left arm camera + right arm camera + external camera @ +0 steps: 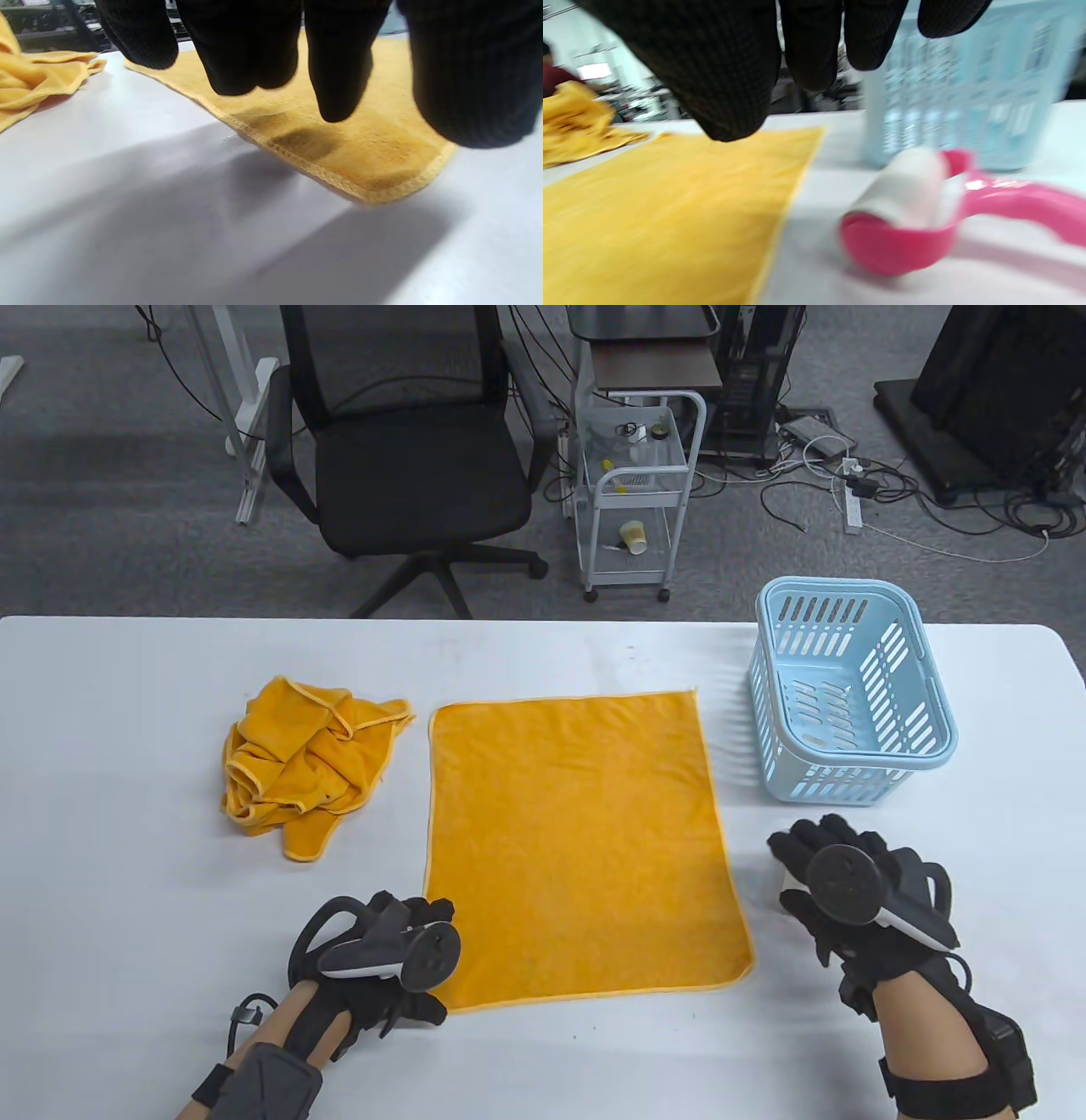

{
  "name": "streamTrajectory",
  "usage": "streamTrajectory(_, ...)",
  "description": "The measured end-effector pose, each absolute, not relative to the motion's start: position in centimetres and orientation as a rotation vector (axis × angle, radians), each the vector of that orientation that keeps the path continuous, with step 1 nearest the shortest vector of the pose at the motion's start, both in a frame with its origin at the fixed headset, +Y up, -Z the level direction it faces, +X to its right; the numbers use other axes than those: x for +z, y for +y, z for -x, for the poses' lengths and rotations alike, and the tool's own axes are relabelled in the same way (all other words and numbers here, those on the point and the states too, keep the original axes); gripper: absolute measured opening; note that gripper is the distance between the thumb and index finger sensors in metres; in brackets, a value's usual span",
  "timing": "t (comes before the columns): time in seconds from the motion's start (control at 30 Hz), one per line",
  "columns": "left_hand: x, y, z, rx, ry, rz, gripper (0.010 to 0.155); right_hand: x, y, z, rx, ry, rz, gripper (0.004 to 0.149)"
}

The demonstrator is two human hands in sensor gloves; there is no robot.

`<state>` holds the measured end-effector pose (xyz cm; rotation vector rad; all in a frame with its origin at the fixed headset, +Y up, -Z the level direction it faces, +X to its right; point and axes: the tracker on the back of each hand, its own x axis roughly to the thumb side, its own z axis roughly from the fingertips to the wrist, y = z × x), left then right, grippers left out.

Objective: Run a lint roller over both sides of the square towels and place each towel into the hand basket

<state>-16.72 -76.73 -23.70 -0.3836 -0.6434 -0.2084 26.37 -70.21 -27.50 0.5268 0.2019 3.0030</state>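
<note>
Flat towel: an orange square towel (581,848) lies spread out at the table's centre, edges flat on the white table (127,899).
Crumpled towels: a heap of orange towels (301,763) sits at about 10 o'clock from the flat towel, near it but apart.
Basket: the light-blue hand basket (853,695) stands upright at 2 o'clock from the flat towel, just off its far right corner; nothing shows inside it.
Lint roller: pink-handled, white roll (908,199); it lies on the table between the flat towel's right edge and the basket. In the table view the right hand hides nearly all of it.
Left hand: the left hand (386,959) hangs over the towel's near left corner, at 7 o'clock on the cloth. Its fingers (335,80) point down, relaxed, just above the fabric; no contact shows, nothing gripped.
Right hand: the right hand (848,891) hovers at 4 o'clock from the towel, directly over the roller. Fingers (729,84) spread and loosely extended above the roll, apart from it, holding nothing.
Note: right wrist view blurred.
</note>
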Motion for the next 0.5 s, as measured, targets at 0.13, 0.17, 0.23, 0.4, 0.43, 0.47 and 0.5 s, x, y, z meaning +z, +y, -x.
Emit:
streamTrajectory(0.13,-23.4,-77.4,16.3,-0.254,-0.659,0.432,0.061,-27.9,-73.6,-23.5,3.02,0.581,-0.679,0.053)
streamTrajectory(0.17,-23.4,-77.4,16.3,-0.272,-0.66,0.428,0.06,-27.9,-74.2,-23.2,3.036,0.655,-0.686,0.052)
streamTrajectory(0.23,-23.3,-77.7,16.1,-0.297,-0.664,0.436,0.058,-28.0,-75.5,-22.6,3.044,0.767,-0.718,0.052)
streamTrajectory(0.4,-23.3,-77.9,16.0,-0.322,-0.663,0.431,0.049,-27.5,-77.0,-21.0,3.198,0.912,-0.786,0.062)
streamTrajectory(0.43,-23.3,-77.9,16.0,-0.318,-0.663,0.43,0.047,-27.4,-77.2,-20.7,3.23,0.903,-0.805,0.062)
streamTrajectory(0.47,-23.3,-78.0,16.0,-0.311,-0.664,0.43,0.045,-27.3,-77.4,-20.3,3.261,0.902,-0.825,0.063)
streamTrajectory(0.5,-23.3,-78.0,16.1,-0.308,-0.664,0.427,0.042,-27.2,-77.6,-20.0,3.29,0.888,-0.835,0.059)
